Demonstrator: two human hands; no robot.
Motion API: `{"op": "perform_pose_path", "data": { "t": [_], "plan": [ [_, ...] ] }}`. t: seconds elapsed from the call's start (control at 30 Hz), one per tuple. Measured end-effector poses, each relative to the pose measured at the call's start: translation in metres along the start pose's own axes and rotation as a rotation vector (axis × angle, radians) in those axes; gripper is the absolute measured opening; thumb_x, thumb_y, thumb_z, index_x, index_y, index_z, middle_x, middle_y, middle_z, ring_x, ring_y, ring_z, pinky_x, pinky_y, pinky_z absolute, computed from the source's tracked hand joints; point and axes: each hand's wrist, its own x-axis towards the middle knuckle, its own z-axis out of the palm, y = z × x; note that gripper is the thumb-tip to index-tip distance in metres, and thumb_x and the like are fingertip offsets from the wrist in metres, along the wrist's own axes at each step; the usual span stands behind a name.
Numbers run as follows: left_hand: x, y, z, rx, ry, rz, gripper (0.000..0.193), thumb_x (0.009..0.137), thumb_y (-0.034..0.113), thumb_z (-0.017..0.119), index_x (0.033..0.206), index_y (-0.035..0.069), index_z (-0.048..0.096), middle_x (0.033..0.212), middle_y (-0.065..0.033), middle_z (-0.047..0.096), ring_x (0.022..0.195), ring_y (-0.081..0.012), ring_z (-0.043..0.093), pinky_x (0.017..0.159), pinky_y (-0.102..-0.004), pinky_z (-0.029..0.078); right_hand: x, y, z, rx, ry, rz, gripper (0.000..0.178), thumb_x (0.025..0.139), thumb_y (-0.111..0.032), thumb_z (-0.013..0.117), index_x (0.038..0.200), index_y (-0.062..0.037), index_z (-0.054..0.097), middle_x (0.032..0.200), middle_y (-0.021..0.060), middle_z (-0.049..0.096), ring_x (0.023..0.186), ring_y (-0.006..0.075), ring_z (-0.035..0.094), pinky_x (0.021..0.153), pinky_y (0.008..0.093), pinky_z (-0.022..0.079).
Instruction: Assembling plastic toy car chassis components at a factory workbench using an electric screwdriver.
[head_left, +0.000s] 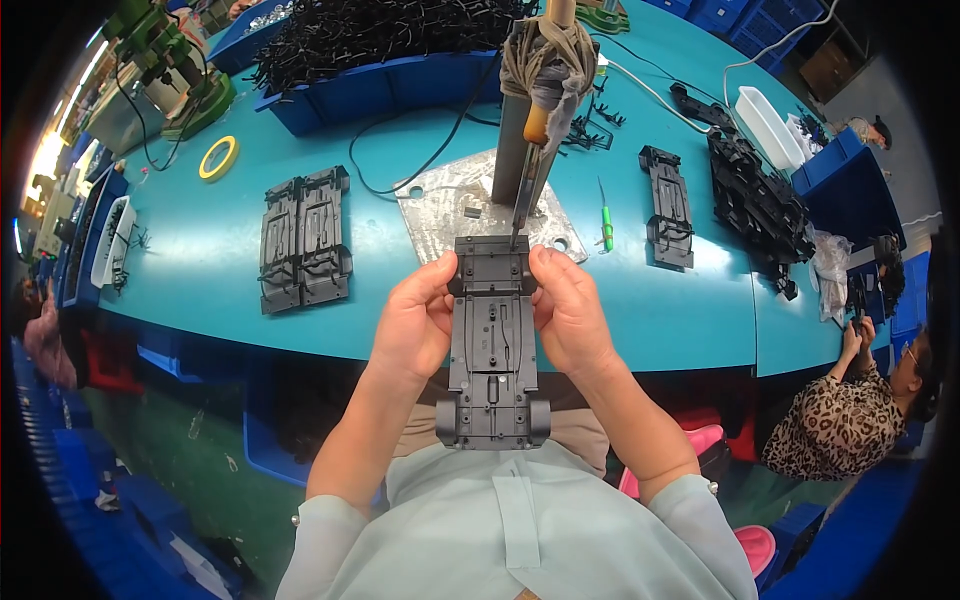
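Both my hands grip a black plastic toy-car chassis (492, 340) by the sides of its far end. My left hand (415, 318) is closed on the left edge, my right hand (572, 312) on the right edge. The chassis points away from me, its near end above my lap. Its far end is under the tip of an electric screwdriver (520, 205) hanging on an upright metal post; whether the tip touches the plastic I cannot tell. Beneath the post lies a scuffed metal base plate (440, 215).
Two black chassis (305, 240) lie side by side on the teal table at left; another (668, 205) lies at right near a pile (755, 200). A green screwdriver (607, 228), yellow tape roll (218, 158) and blue bin (385, 90) of black parts surround the post. A co-worker (850, 410) sits at right.
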Motion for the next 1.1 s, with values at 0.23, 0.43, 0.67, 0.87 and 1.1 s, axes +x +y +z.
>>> {"op": "perform_pose_path", "data": {
  "t": [0.23,0.43,0.67,0.87,1.1],
  "plan": [
    [0.0008,-0.0003,-0.0014,0.001,0.001,0.005,0.023,0.095,0.023,0.052,0.099,0.003,0.062,0.089,-0.0048,0.067,0.075,-0.0100,0.061,0.069,-0.0250,0.050,0.0023,0.0028,-0.0016,-0.002,-0.003,-0.010,0.023,0.093,-0.031,0.059,0.085,-0.0102,0.057,0.074,-0.0055,0.055,0.058,0.0033,0.050,0.054,0.0209,0.044],
    [-0.0032,0.0007,0.0030,0.008,0.007,0.012,0.024,0.095,0.023,0.052,0.099,0.003,0.062,0.090,-0.0052,0.067,0.075,-0.0105,0.062,0.069,-0.0254,0.051,0.0011,0.0032,-0.0014,-0.009,-0.002,-0.019,0.023,0.094,-0.032,0.058,0.084,-0.0100,0.057,0.074,-0.0057,0.055,0.057,0.0031,0.050,0.054,0.0203,0.044],
    [-0.0027,0.0000,0.0013,-0.004,0.001,0.013,0.024,0.095,0.023,0.051,0.099,0.002,0.062,0.089,-0.0049,0.067,0.075,-0.0103,0.062,0.070,-0.0253,0.051,0.0001,0.0009,-0.0002,-0.026,-0.012,-0.024,0.024,0.094,-0.032,0.058,0.085,-0.0094,0.057,0.074,-0.0055,0.055,0.058,0.0030,0.050,0.054,0.0207,0.045],
    [-0.0033,-0.0004,0.0032,-0.004,-0.002,0.012,0.025,0.095,0.024,0.051,0.099,0.003,0.062,0.089,-0.0048,0.067,0.075,-0.0099,0.061,0.069,-0.0251,0.050,0.0016,0.0044,-0.0004,0.017,-0.004,-0.034,0.024,0.094,-0.032,0.058,0.086,-0.0089,0.057,0.075,-0.0051,0.055,0.057,0.0034,0.050,0.055,0.0213,0.046],
    [-0.0008,-0.0055,-0.0045,0.023,-0.004,0.022,0.024,0.095,0.024,0.052,0.100,0.002,0.062,0.089,-0.0047,0.067,0.074,-0.0097,0.061,0.068,-0.0251,0.051,-0.0006,0.0063,-0.0029,0.004,-0.024,-0.040,0.024,0.094,-0.032,0.058,0.087,-0.0089,0.057,0.077,-0.0033,0.058,0.058,0.0043,0.053,0.056,0.0223,0.048]
  ]
}}
